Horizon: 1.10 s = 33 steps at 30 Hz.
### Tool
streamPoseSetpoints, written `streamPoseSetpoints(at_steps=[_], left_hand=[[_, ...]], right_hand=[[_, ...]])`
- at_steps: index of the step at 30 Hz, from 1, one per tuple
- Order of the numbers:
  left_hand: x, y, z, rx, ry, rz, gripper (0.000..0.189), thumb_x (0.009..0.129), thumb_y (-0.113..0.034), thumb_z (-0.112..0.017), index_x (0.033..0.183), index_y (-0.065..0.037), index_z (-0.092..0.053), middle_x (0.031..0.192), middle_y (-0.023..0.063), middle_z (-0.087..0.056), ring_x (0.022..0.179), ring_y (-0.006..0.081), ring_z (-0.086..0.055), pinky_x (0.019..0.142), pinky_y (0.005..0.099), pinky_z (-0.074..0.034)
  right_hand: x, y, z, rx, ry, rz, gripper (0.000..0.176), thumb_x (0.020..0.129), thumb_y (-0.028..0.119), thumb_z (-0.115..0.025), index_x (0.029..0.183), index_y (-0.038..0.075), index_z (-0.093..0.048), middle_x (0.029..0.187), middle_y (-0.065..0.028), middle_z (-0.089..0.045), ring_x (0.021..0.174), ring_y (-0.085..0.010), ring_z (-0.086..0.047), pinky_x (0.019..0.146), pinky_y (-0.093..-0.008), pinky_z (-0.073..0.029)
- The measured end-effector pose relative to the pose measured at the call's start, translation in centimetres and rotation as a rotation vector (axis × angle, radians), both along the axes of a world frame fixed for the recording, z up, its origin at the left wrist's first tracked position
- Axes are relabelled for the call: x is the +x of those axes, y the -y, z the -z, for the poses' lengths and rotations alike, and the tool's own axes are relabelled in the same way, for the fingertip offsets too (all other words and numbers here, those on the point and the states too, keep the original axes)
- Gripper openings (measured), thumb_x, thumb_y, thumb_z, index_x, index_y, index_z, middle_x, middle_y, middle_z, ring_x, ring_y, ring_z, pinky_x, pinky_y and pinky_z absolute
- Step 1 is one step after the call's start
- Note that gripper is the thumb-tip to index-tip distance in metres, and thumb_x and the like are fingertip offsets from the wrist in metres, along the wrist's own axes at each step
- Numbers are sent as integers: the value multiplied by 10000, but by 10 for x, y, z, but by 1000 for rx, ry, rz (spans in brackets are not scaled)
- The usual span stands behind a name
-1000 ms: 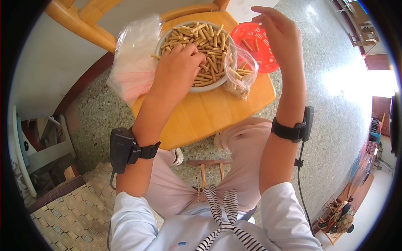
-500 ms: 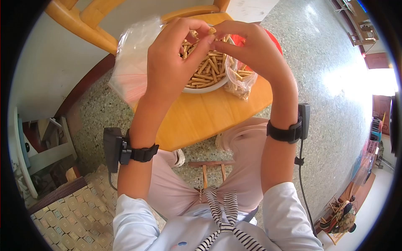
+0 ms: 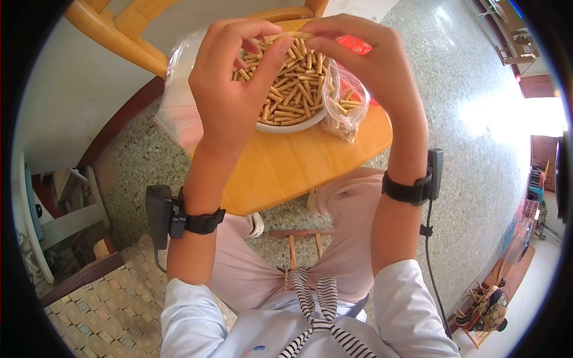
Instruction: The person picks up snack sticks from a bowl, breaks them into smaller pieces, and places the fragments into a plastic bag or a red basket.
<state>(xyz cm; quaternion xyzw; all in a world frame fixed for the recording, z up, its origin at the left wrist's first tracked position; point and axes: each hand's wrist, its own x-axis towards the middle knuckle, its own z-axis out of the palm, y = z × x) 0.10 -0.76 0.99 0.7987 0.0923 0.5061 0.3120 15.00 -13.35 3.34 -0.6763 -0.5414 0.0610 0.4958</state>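
Observation:
A short tan stick (image 3: 291, 36) lies crosswise between my hands, above a white bowl (image 3: 298, 126) heaped with similar sticks (image 3: 296, 89). My left hand (image 3: 230, 74) pinches its left end between thumb and fingers. At the other end, the thumb and fingers of my right hand (image 3: 373, 56) close on it. Below the right hand, a clear plastic bag (image 3: 346, 122) with some sticks inside leans against the bowl's right side. The bowl's far part is hidden behind my hands.
The bowl stands on a wooden chair seat (image 3: 268, 173). Flat clear bags (image 3: 179, 116) lie at its left edge. Something red (image 3: 356, 45) shows behind my right hand. A patterned cushion (image 3: 107, 304) is at lower left.
My hands have moved slightly apart and away from me, uncovering more of the bowl. A stick now spans the gap between them, where a small tan piece showed at the fingertips before.

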Motion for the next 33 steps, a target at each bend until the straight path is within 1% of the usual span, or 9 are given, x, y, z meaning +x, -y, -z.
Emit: streamPoseSetpoints(at_steps=[8,11,13,20,22,26,28,31,33], left_hand=[[6,6,8,-115,-90,8,134,861,-118,-776,973,-86,-709,909,-8,-727,686,109,-640,590,247,-451],[4,10,6,-321,-166,51,149,865,-114,-773,999,-73,-722,915,5,-739,674,98,-649,576,239,-448],[3,10,9,-335,-133,54,172,869,-117,-773,1029,-70,-733,917,2,-741,654,79,-635,563,221,-435],[0,10,8,-345,-4,18,168,877,-132,-770,1030,-70,-739,884,-16,-707,626,62,-568,556,210,-416],[3,15,9,-564,10,64,145,882,-129,-759,1020,-90,-740,859,-22,-672,636,64,-548,562,212,-414],[6,27,11,-282,-266,102,145,880,-151,-742,1018,-109,-737,852,1,-659,636,109,-585,574,245,-448],[6,34,18,-112,-450,201,249,890,-105,-722,1140,-112,-718,916,-5,-677,676,87,-551,617,237,-447],[11,37,28,67,-427,182,245,893,-112,-706,1138,-118,-723,921,18,-666,718,135,-559,665,268,-466],[11,34,27,-4,-428,194,249,897,-125,-703,1145,-122,-722,950,17,-669,741,154,-570,684,283,-475]], right_hand=[[-6,-7,-6,179,37,-33,141,836,130,-778,967,81,-794,890,-44,-768,791,-162,-716,761,-296,-563],[-5,-10,-7,198,118,-96,163,873,186,-751,995,85,-788,901,-60,-763,769,-166,-707,754,-297,-563],[-3,-5,-9,77,67,-87,178,876,103,-745,1037,27,-749,937,-88,-718,843,-180,-678,773,-303,-541],[10,5,-11,34,-35,6,219,927,132,-711,1124,43,-747,1059,-98,-722,976,-190,-672,841,-317,-532],[3,9,-27,67,-118,106,255,984,179,-649,1182,38,-727,1096,-111,-716,1024,-189,-655,877,-318,-517],[14,5,-9,122,-224,174,331,1040,247,-562,1246,18,-683,1133,-120,-713,1075,-188,-643,944,-325,-490],[16,2,-4,126,-193,159,335,1042,249,-555,1250,17,-679,1133,-122,-713,1075,-189,-643,946,-323,-489],[15,1,-3,123,-177,153,342,1045,252,-547,1249,11,-675,1133,-124,-712,1072,-188,-642,947,-323,-487],[12,1,-7,116,-195,157,343,1044,254,-546,1243,6,-676,1133,-125,-710,1070,-186,-640,945,-324,-486]])
